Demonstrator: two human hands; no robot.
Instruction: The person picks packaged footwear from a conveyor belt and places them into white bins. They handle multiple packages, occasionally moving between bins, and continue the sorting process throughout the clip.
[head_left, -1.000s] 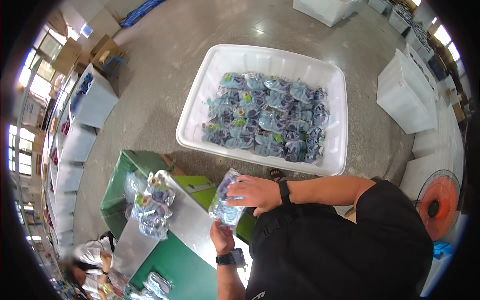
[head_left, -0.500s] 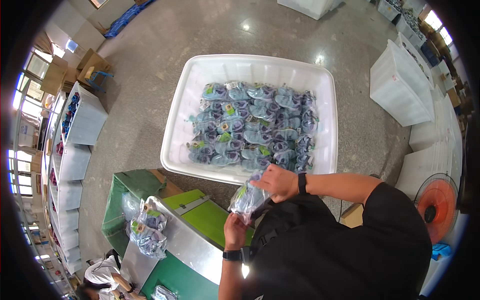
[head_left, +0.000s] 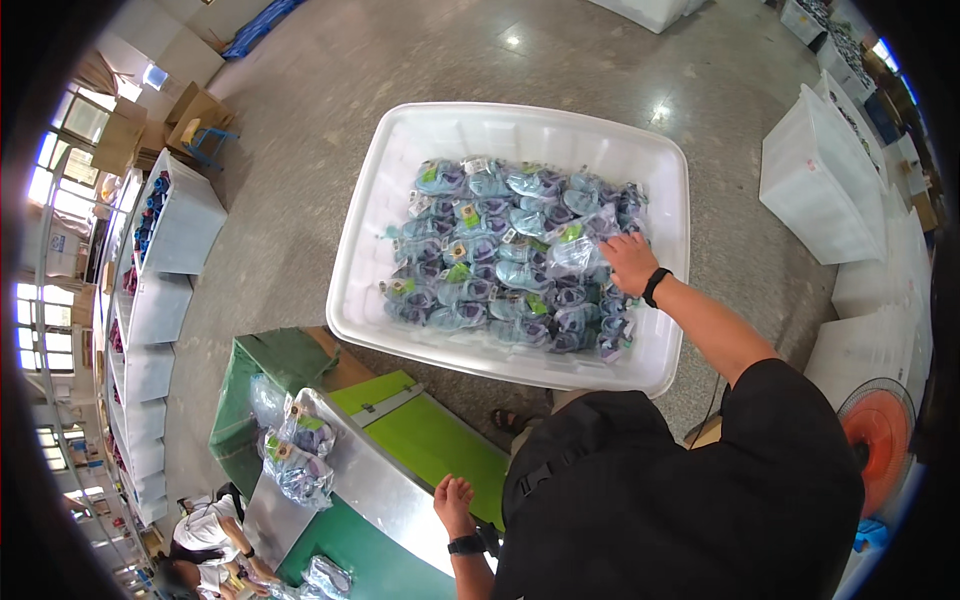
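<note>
My right hand (head_left: 630, 264) is over the large white bin (head_left: 350, 240), its fingers closed on the edge of a clear plastic bag with a pair of light blue and purple shoes (head_left: 577, 254) and a green tag. This bag lies on top of rows of similar bagged shoes (head_left: 465, 250) in the bin. Close to the metal edge of the worktable, my left hand (head_left: 456, 505) is empty, with its fingers loosely bent and apart. A few more bagged shoes (head_left: 300, 465) rest at the table's metal end, left of that hand.
A green panel (head_left: 440, 435) and a green cloth-covered box (head_left: 262, 375) stand between the bin and the green-topped table (head_left: 365, 550). Another person (head_left: 207, 535) works at lower left. An orange fan (head_left: 877, 435) is at my right; white bins (head_left: 825, 180) line both sides.
My right hand has carried the bagged shoes from in front of my body into the right part of the bin. My left hand has let go of the bag and dropped lower.
</note>
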